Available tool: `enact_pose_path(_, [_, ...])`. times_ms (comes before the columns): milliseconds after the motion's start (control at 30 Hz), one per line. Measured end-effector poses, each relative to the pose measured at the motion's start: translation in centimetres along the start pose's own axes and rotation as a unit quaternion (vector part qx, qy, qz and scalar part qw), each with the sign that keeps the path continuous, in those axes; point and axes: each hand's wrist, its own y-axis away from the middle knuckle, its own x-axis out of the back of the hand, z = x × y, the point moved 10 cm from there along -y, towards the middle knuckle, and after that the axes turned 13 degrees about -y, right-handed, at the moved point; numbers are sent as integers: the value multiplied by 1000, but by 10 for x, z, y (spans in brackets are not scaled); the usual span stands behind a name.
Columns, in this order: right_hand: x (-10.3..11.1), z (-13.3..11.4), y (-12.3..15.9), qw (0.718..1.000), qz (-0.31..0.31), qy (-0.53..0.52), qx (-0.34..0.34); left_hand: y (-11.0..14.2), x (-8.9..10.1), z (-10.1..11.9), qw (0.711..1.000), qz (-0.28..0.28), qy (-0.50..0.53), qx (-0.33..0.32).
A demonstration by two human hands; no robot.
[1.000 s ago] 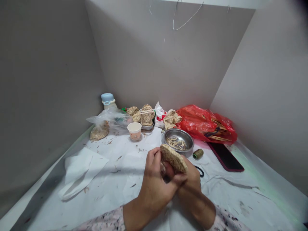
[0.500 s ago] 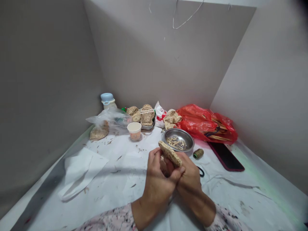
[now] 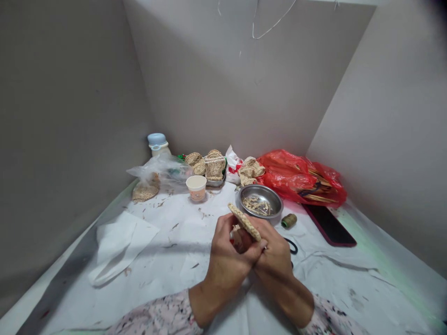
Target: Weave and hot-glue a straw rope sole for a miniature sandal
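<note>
Both hands hold a small flat piece of braided straw (image 3: 244,222) above the middle of the table, its edge turned up toward me. My left hand (image 3: 228,253) grips it from the left, thumb and fingers closed around its lower side. My right hand (image 3: 274,251) is wrapped against it from the right, and its fingertips are mostly hidden behind the piece. Just beyond the hands is a steel bowl (image 3: 279,210) with straw scraps in it. A spool of olive thread (image 3: 289,220) lies right of the bowl. Black scissor-like handles (image 3: 293,246) show partly beside my right hand.
A paper cup (image 3: 196,188), woven straw pieces (image 3: 214,166), a clear plastic bag (image 3: 164,168) and a blue-lidded bottle (image 3: 158,143) stand at the back. To the right are a red plastic bag (image 3: 279,172) and a phone (image 3: 330,227). White folded cloth (image 3: 118,242) lies left.
The straw piece has tilted slightly so its edge looks thinner. Both hands stay almost in place around it. The whole view has shifted a little.
</note>
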Motion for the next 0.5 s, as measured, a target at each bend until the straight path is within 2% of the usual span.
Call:
enact_pose_path(133, [0,0,0,1000,6,-9,-7,-2,3,0,1000,13,-22,-6])
enact_pose_path(367, [-2,1,0,1000,1,-13,-27,-4,2,-2,999,-3,-36,9])
enact_pose_path(500, [-2,-2,0,1000,-1,-12,-16,-5,2,-1,999,-12,-40,16])
